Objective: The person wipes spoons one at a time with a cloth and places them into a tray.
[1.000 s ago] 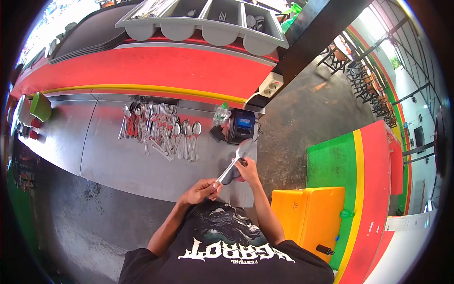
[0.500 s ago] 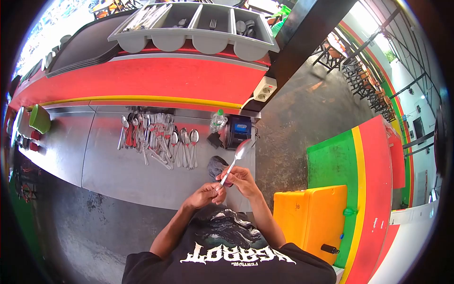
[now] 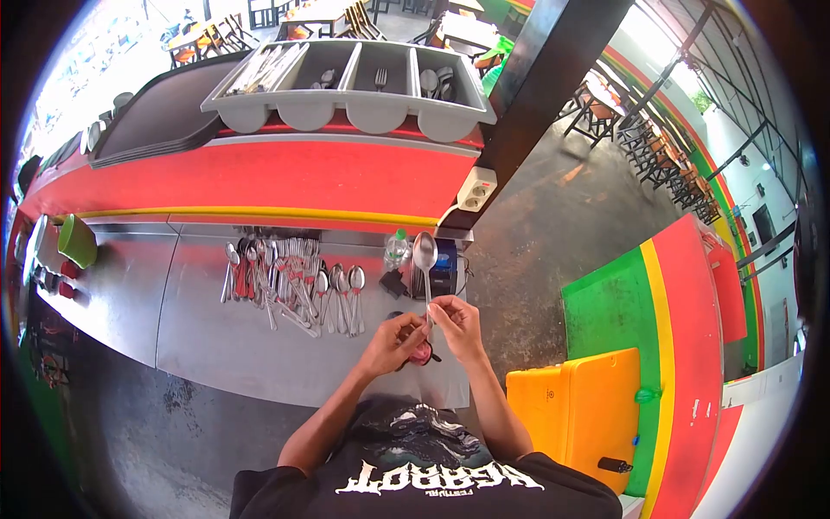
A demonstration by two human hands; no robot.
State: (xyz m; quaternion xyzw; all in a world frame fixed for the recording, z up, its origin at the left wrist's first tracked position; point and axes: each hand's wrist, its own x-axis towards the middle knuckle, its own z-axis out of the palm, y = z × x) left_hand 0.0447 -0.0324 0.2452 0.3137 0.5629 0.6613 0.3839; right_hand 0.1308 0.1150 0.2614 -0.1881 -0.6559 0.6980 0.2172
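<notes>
A metal spoon is held up in front of me, bowl at the top and handle pointing down toward my body. My right hand pinches the handle between thumb and fingers. My left hand closes on the handle's lower end. Just below my fingers, a pinkish-red thing with a dark strap-like end shows, partly covered by the hands. On the steel counter to the left lie several spoons and several forks in a loose pile.
A grey cutlery tray with several compartments stands on the red ledge, beside stacked dark trays. A plastic bottle and a black-and-blue device sit behind the spoon. A green container is far left; a yellow box stands right.
The spoon has turned from leaning right to nearly upright. Both hands have risen slightly away from my body. The dark grey cloth behind them is now mostly hidden.
</notes>
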